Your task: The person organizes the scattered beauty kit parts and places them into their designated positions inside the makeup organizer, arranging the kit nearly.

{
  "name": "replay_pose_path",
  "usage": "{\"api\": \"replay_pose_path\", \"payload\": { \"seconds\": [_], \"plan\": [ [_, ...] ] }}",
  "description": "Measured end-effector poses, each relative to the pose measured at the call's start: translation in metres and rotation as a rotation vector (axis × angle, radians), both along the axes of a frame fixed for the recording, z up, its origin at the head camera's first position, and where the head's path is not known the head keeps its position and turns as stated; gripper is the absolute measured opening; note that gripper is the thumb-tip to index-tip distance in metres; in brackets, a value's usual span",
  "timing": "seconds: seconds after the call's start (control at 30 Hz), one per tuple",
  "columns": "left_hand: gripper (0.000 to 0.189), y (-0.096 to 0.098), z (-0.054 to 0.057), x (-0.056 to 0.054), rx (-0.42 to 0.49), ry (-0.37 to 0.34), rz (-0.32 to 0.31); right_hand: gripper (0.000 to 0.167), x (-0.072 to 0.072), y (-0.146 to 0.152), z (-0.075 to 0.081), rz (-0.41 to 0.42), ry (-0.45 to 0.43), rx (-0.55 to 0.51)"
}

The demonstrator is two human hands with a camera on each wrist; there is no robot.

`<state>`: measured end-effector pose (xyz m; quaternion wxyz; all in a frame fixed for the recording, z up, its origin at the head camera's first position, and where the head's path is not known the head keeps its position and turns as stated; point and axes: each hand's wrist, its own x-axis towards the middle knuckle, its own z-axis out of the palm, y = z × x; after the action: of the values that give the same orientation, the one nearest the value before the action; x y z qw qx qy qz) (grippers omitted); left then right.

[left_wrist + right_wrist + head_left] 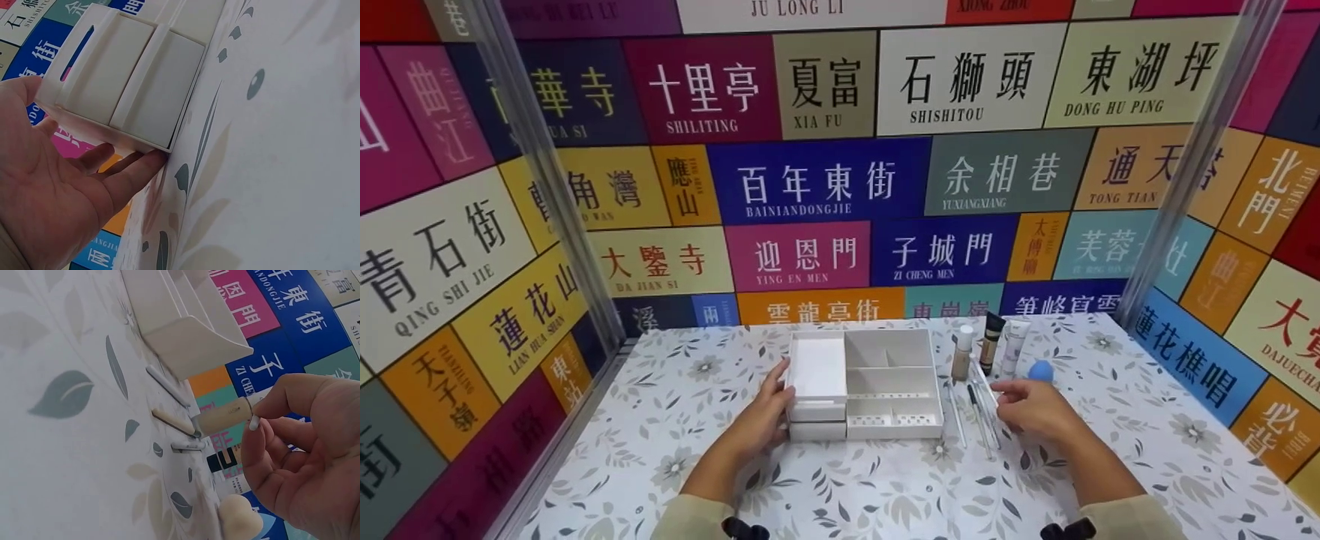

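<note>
A white desktop organizer (894, 433) with compartments and two small drawers (160, 87) stands on the table. My left hand (765, 412) rests against its left side, fingertips at the lower edge in the left wrist view. In the right wrist view, my right hand (292, 450) pinches a slim white stick (255, 422) between thumb and index finger; only its end shows and most is hidden. Several slim pens or brushes (958, 420) lie between the organizer and this hand. Behind them stands a beige bottle (961, 358) with a white cap.
A black-capped tube (991, 341) and a white tube (1015, 346) stand behind my right hand, and a blue sponge (1041, 370) sits beside them. The floral tabletop (877, 495) ends at a wall of coloured signs (810, 180). Clear panel edges (1166, 180) rise on both sides.
</note>
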<state>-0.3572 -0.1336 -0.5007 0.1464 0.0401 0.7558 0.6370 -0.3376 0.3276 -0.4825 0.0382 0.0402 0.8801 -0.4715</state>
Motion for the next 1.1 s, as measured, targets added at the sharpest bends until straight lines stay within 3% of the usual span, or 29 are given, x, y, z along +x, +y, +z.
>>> {"api": "replay_pose_path", "payload": {
  "seconds": [0.33, 0.7, 0.97, 1.1],
  "plan": [
    [0.064, -0.002, 0.001, 0.000, 0.024, 0.004, -0.022, 0.064, 0.004, -0.025, 0.017, 0.031, 0.023, -0.223],
    [0.065, -0.001, -0.001, 0.001, 0.022, 0.003, -0.018, 0.074, -0.002, -0.071, 0.038, 0.091, -0.038, -0.452],
    [0.065, -0.001, 0.000, 0.001, 0.017, 0.008, -0.025, 0.057, -0.009, -0.108, 0.048, 0.114, -0.043, -0.514],
    [0.065, -0.002, -0.001, 0.000, 0.018, 0.005, -0.023, 0.057, -0.016, -0.124, 0.047, 0.111, -0.055, -0.542]
  ]
}}
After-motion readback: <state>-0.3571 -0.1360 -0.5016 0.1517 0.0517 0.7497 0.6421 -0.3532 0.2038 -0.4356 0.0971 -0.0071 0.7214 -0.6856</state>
